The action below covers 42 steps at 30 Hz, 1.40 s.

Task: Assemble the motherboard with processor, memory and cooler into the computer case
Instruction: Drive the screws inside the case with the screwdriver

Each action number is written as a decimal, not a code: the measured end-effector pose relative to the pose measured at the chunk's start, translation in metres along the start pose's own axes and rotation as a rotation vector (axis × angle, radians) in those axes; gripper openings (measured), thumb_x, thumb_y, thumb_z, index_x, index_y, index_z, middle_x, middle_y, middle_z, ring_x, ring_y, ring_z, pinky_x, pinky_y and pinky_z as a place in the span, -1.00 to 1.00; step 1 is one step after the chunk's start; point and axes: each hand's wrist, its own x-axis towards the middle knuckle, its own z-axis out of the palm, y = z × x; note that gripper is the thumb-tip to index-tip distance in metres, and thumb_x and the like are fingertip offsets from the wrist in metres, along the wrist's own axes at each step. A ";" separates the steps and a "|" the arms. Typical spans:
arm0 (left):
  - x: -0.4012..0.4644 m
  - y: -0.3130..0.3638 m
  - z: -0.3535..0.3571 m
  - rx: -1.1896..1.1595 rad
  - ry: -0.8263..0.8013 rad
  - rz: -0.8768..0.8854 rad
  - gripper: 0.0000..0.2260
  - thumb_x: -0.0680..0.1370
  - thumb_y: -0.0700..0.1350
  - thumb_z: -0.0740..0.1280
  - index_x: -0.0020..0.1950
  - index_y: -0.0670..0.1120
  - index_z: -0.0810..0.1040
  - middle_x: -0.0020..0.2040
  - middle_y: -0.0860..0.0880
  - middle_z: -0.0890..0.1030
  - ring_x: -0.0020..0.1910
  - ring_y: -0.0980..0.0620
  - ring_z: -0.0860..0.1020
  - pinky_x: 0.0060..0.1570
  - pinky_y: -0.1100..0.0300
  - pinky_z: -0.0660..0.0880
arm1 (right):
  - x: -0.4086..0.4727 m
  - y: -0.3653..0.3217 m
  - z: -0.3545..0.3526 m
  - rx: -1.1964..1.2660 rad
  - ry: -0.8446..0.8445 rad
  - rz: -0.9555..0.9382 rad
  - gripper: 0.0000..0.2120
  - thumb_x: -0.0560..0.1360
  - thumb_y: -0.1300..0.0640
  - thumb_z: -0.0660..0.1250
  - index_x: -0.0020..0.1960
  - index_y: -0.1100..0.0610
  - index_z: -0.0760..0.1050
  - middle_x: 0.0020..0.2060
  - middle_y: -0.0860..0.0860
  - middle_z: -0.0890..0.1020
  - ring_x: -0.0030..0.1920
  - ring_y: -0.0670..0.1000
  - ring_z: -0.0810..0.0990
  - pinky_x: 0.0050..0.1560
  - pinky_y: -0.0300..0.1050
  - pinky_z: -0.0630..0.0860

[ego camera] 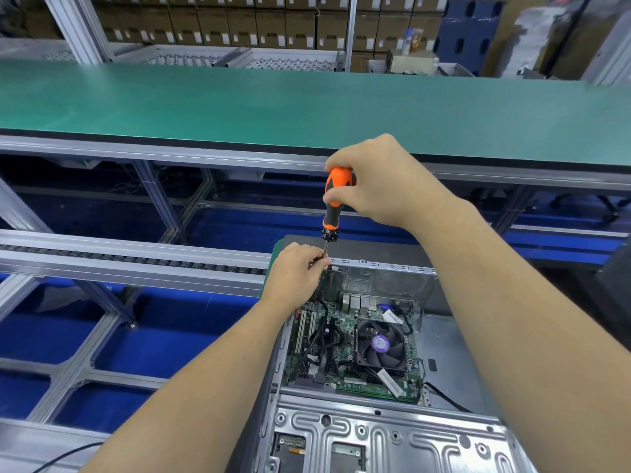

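An open grey computer case (444, 349) lies in front of me. Inside it sits the green motherboard (345, 336) with a black cooler fan (380, 344) and a memory stick (375, 392) along its near edge. My right hand (379, 180) grips the orange and black handle of a screwdriver (334, 199), held upright over the case's rear top rail. My left hand (295, 271) pinches the screwdriver's thin shaft just above the rail, near the rear left corner. The tip is hidden by my fingers.
A roller conveyor (136, 262) runs left of the case. Behind it stretches a long green-topped bench (239, 104). The case's stamped drive cage (375, 438) lies nearest me. A black cable (65, 455) trails at lower left. Stacked cartons fill the background.
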 end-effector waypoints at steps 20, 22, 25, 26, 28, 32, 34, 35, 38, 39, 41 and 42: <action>-0.002 0.002 -0.002 0.017 0.011 0.015 -0.85 0.61 -0.04 0.34 -0.04 -0.06 0.66 -0.24 0.13 0.56 -0.16 0.07 0.42 -0.14 0.16 0.42 | -0.001 0.000 0.002 0.019 0.012 -0.003 -0.72 0.53 -0.04 0.44 0.07 0.16 0.63 -0.19 0.07 0.61 -0.12 0.12 0.50 -0.03 0.05 0.55; -0.002 0.003 -0.003 0.016 0.015 0.014 -0.86 0.61 -0.05 0.34 -0.04 -0.06 0.66 -0.25 0.15 0.54 -0.16 0.07 0.42 -0.14 0.16 0.41 | -0.001 0.000 0.002 0.026 0.014 0.004 -0.72 0.53 -0.04 0.44 0.09 0.15 0.63 -0.19 0.05 0.60 -0.13 0.10 0.49 -0.03 0.04 0.55; -0.002 0.003 -0.003 0.017 0.019 0.014 -0.85 0.61 -0.04 0.33 -0.03 -0.08 0.66 -0.22 0.11 0.58 -0.15 0.06 0.44 -0.12 0.15 0.43 | -0.001 0.001 0.001 0.020 0.021 0.005 -0.71 0.53 -0.04 0.44 0.09 0.17 0.63 -0.16 0.07 0.63 -0.09 0.12 0.53 0.00 0.08 0.56; -0.003 0.003 -0.003 0.018 0.018 0.012 -0.84 0.61 -0.04 0.33 -0.02 -0.08 0.66 -0.22 0.09 0.58 -0.14 0.05 0.44 -0.12 0.15 0.43 | -0.001 0.001 0.001 0.018 0.022 0.003 -0.70 0.53 -0.04 0.44 0.09 0.18 0.63 -0.15 0.08 0.64 -0.08 0.12 0.54 0.01 0.08 0.56; -0.002 0.004 -0.003 0.020 0.011 0.006 -0.83 0.62 -0.04 0.33 -0.04 -0.08 0.66 -0.24 0.09 0.57 -0.15 0.04 0.43 -0.13 0.15 0.42 | -0.001 0.001 0.002 0.014 0.019 0.004 -0.70 0.53 -0.04 0.44 0.09 0.18 0.63 -0.16 0.08 0.64 -0.09 0.13 0.54 0.00 0.08 0.56; -0.003 0.004 -0.004 0.033 -0.014 0.001 -0.82 0.62 -0.03 0.32 -0.10 -0.07 0.63 -0.28 0.10 0.54 -0.17 0.05 0.40 -0.15 0.12 0.41 | 0.000 0.001 0.004 0.011 0.010 0.009 -0.72 0.53 -0.04 0.44 0.06 0.17 0.63 -0.22 0.06 0.61 -0.20 0.08 0.47 -0.09 0.01 0.54; -0.003 0.003 -0.003 0.031 -0.016 -0.003 -0.82 0.62 -0.03 0.32 -0.09 -0.07 0.64 -0.28 0.10 0.55 -0.17 0.05 0.41 -0.14 0.10 0.43 | -0.001 0.001 0.004 0.009 0.005 0.009 -0.72 0.54 -0.05 0.44 0.06 0.17 0.63 -0.23 0.05 0.61 -0.22 0.07 0.47 -0.10 0.00 0.55; -0.003 0.003 -0.003 0.028 -0.018 -0.005 -0.82 0.61 -0.03 0.32 -0.08 -0.07 0.65 -0.27 0.09 0.56 -0.16 0.05 0.41 -0.13 0.09 0.44 | -0.001 0.001 0.004 0.012 0.005 0.010 -0.72 0.54 -0.04 0.44 0.06 0.17 0.63 -0.22 0.06 0.61 -0.21 0.07 0.47 -0.10 0.01 0.55; -0.002 0.003 -0.003 0.028 -0.032 -0.010 -0.81 0.61 -0.02 0.32 -0.07 -0.09 0.66 -0.23 0.05 0.61 -0.13 0.02 0.43 -0.08 0.04 0.45 | -0.002 0.003 0.005 0.030 0.013 0.018 -0.71 0.53 -0.04 0.45 0.10 0.16 0.63 -0.19 0.05 0.61 -0.18 0.08 0.47 -0.09 0.00 0.53; -0.001 0.003 -0.003 0.030 -0.036 -0.012 -0.80 0.61 -0.02 0.32 -0.06 -0.10 0.66 -0.22 0.04 0.61 -0.12 0.02 0.43 -0.07 0.04 0.45 | -0.002 0.003 0.005 0.037 0.017 0.020 -0.71 0.53 -0.04 0.45 0.11 0.15 0.63 -0.19 0.04 0.61 -0.17 0.07 0.46 -0.09 -0.01 0.52; -0.002 0.003 -0.002 0.028 -0.037 -0.015 -0.81 0.62 -0.02 0.31 -0.07 -0.09 0.65 -0.22 0.05 0.60 -0.13 0.03 0.43 -0.08 0.04 0.46 | -0.002 0.004 0.005 0.052 0.022 0.022 -0.71 0.52 -0.04 0.46 0.13 0.14 0.63 -0.18 0.02 0.60 -0.16 0.06 0.47 -0.07 -0.01 0.53; -0.002 0.003 -0.002 0.025 -0.037 -0.014 -0.81 0.62 -0.03 0.31 -0.08 -0.09 0.64 -0.23 0.06 0.59 -0.14 0.04 0.42 -0.08 0.04 0.46 | -0.002 0.004 0.005 0.060 0.024 0.022 -0.70 0.51 -0.04 0.47 0.13 0.14 0.63 -0.18 0.00 0.60 -0.15 0.06 0.49 -0.05 -0.01 0.54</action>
